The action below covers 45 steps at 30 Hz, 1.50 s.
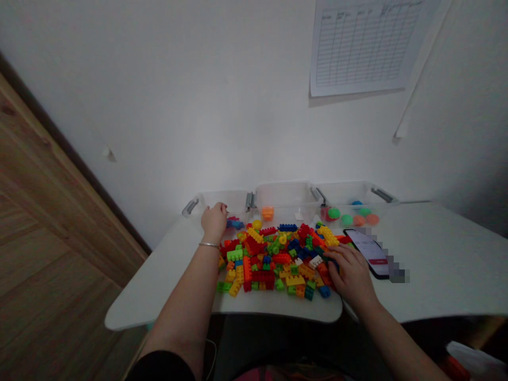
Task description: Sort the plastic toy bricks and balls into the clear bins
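Observation:
A heap of colourful plastic building blocks (pixel 278 256) lies on the white table (pixel 444 259). My left hand (pixel 214 219), with a silver bangle on the wrist, reaches over the near edge of the left clear bin (pixel 216 203), fingers curled; what they hold is hidden. A few blue and red blocks (pixel 235 223) lie in that bin beside the hand. My right hand (pixel 351 272) rests on the right edge of the heap, fingers bent down onto the blocks, next to a phone (pixel 371 251).
Three clear plastic bins stand in a row against the wall. The middle bin (pixel 283 198) holds an orange piece (pixel 268 212); the right bin (pixel 353 196) holds several green, orange and blue round pieces. A printed sheet (pixel 363 45) hangs on the wall. Wooden floor lies left.

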### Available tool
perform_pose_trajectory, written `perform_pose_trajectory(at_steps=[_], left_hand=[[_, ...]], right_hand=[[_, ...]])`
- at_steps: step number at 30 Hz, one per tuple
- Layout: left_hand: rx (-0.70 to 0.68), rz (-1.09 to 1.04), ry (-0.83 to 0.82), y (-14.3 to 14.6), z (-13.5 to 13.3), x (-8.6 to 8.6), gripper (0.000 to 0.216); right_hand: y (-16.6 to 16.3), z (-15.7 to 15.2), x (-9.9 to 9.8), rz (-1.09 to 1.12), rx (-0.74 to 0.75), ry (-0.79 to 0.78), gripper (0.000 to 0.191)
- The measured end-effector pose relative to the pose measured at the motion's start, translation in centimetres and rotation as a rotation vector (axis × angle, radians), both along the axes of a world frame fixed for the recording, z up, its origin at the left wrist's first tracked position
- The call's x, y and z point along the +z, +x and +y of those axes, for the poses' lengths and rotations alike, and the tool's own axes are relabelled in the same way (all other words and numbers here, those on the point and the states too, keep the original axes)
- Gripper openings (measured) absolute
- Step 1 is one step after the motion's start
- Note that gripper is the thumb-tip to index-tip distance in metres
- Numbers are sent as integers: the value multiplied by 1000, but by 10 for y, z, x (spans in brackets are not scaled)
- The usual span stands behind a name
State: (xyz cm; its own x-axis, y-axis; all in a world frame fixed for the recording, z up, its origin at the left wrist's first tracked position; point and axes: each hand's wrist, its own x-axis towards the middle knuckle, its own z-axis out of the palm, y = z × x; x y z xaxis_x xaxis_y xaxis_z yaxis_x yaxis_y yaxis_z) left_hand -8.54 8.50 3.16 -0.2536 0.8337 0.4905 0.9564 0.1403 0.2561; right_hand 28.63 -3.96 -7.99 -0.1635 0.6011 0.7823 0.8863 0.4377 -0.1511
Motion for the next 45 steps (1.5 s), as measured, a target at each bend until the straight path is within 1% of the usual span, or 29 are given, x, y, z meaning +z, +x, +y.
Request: perform_pose_trajectory(at_steps=[4,7,9,12,13,14,15,17,19,21,24,28,31,34,38,42,45], left_hand=[[-91,4,8,-4,2,-4,39],[-156,-36,18,-3,0,-3,34],[-175,-108,90,2,-6,-1,32],[-171,-176,247,14,-22,0,42],[-202,-166,278,19,-28,-2,41],[-265,-146,290,23,-34,-4,40],[-340,-127,282,27,-40,-6,38],[-474,-85,206,35,-49,-14,33],[-552,-28,101,40,-56,-22,30],[-562,29,29,44,-62,-30,29],[-537,70,-10,47,-69,-39,31],[-585,80,-84,47,-73,-44,45],[-607,102,-142,46,-70,-45,54],[-593,125,-180,45,-66,-46,57],[-586,90,-225,45,-62,-46,60],[-578,111,-210,47,-60,-41,56],[-553,123,-188,48,-58,-37,50]], right_hand=[[0,1,-1,0,8,-4,20],[0,1,-1,1,14,1,19],[0,1,-1,0,13,1,19],[0,0,0,-2,17,-1,19],[0,0,0,0,19,2,19],[0,0,0,4,20,7,19],[0,0,0,8,21,10,19],[-1,-1,0,14,22,6,19],[-1,-1,0,18,23,-3,19],[-2,-1,0,23,24,-9,19],[-2,-1,0,29,32,-9,19],[-1,0,0,28,59,-19,19],[0,0,-1,20,76,-14,19],[0,0,0,26,73,-11,18],[-1,-1,1,42,64,-23,18],[-1,-1,1,47,61,-35,19],[-1,-1,1,46,63,-32,19]])
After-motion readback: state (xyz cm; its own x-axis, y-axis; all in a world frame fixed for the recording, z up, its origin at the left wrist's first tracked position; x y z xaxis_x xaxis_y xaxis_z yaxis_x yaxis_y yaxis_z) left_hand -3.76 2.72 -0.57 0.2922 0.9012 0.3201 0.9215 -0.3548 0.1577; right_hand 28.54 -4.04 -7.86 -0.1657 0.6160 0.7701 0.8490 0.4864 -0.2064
